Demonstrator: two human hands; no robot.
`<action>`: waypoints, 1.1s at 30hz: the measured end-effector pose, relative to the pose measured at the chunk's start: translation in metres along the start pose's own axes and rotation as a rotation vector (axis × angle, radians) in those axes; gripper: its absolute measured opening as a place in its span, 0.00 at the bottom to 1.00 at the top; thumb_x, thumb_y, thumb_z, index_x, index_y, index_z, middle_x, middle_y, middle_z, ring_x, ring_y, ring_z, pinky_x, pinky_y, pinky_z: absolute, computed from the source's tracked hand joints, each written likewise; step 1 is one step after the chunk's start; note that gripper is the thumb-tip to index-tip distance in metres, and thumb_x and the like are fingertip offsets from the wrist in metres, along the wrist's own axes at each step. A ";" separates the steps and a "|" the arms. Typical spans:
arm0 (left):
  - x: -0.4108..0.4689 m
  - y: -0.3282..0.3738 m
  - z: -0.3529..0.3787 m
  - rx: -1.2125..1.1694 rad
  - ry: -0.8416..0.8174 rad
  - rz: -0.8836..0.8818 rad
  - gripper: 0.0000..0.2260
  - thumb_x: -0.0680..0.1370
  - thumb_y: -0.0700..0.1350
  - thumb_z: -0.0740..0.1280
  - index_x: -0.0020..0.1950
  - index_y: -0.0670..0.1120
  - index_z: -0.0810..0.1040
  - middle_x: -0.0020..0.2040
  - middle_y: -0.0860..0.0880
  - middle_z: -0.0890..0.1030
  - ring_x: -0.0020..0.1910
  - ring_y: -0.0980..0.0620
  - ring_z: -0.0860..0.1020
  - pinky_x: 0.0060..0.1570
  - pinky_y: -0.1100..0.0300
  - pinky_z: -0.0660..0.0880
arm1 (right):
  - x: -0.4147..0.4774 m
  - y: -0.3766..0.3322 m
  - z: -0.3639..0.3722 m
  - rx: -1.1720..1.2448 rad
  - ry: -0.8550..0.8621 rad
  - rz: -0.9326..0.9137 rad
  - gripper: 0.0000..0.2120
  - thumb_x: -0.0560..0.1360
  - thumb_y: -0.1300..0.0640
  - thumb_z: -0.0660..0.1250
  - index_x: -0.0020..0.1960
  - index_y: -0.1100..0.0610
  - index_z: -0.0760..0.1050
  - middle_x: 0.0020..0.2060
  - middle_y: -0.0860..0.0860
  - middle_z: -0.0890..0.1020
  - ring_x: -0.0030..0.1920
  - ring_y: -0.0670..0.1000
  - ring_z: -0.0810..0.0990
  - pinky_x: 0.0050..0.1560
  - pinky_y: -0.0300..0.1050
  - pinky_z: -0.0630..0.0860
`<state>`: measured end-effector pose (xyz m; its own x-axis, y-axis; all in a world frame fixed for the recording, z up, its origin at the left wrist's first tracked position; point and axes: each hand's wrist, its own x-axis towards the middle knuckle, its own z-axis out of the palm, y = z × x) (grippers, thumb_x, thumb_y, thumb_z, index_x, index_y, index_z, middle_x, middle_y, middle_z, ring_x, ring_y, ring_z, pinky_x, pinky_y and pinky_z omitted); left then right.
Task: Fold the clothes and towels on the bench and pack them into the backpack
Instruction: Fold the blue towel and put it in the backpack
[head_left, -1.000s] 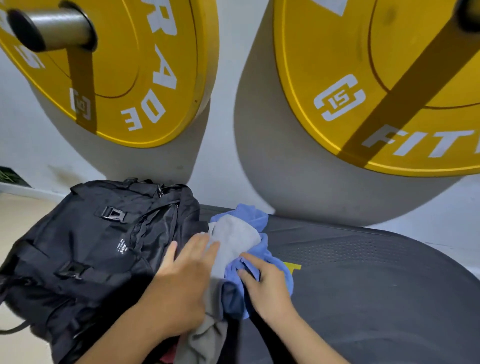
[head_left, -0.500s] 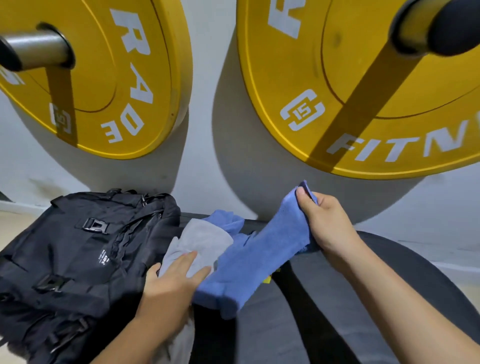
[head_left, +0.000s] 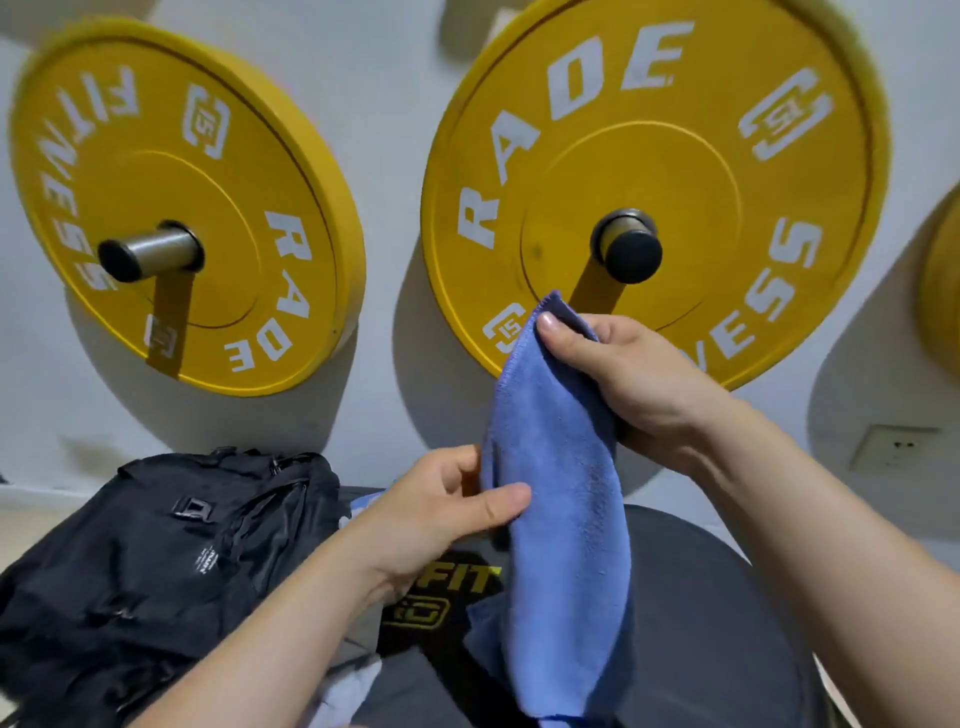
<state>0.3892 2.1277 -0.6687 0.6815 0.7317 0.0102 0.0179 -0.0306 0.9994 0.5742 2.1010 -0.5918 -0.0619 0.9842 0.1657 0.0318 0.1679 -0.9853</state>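
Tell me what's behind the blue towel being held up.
Behind the blue towel show the right yellow weight plate, white wall and black bench. It hides part of the bench's yellow logo.

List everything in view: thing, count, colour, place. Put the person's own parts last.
Blue towel: one, blue, held up above the bench, hanging lengthwise.
Backpack: one, black, lower left, on the bench's left end.
Bench: one, black pad with yellow lettering, bottom centre and right.
Grey cloth: one, grey, bottom centre, mostly hidden under the left forearm.
Weight plates: two fully seen, yellow with white lettering, hung on wall pegs; an edge of a third at far right.
Wall socket: one, white, on the wall at right.
Left hand: pinching the towel's left edge midway.
Right hand: pinching the towel's top corner.
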 end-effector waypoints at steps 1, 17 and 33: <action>-0.005 0.010 0.008 -0.039 0.004 0.015 0.21 0.69 0.48 0.73 0.56 0.38 0.78 0.51 0.41 0.82 0.48 0.46 0.80 0.45 0.57 0.78 | -0.009 -0.010 -0.002 -0.012 0.032 -0.033 0.14 0.79 0.50 0.62 0.41 0.58 0.76 0.36 0.56 0.80 0.36 0.52 0.79 0.38 0.42 0.74; -0.119 0.126 0.058 -0.202 -0.102 0.252 0.20 0.66 0.43 0.77 0.56 0.41 0.80 0.50 0.41 0.82 0.45 0.45 0.83 0.42 0.57 0.80 | -0.181 -0.097 -0.083 -0.170 0.532 -0.120 0.14 0.79 0.50 0.63 0.43 0.58 0.80 0.35 0.51 0.84 0.33 0.48 0.82 0.32 0.38 0.75; -0.089 0.137 0.150 0.178 0.131 0.387 0.06 0.71 0.33 0.72 0.44 0.42 0.79 0.40 0.50 0.80 0.39 0.55 0.78 0.36 0.63 0.74 | -0.191 -0.097 0.007 -0.736 0.005 -0.240 0.26 0.68 0.57 0.77 0.63 0.54 0.73 0.52 0.49 0.82 0.53 0.47 0.80 0.54 0.48 0.77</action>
<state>0.4414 1.9563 -0.5383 0.5642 0.7232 0.3983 -0.0870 -0.4277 0.8997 0.5755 1.8967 -0.5280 -0.1461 0.9163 0.3728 0.6732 0.3682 -0.6413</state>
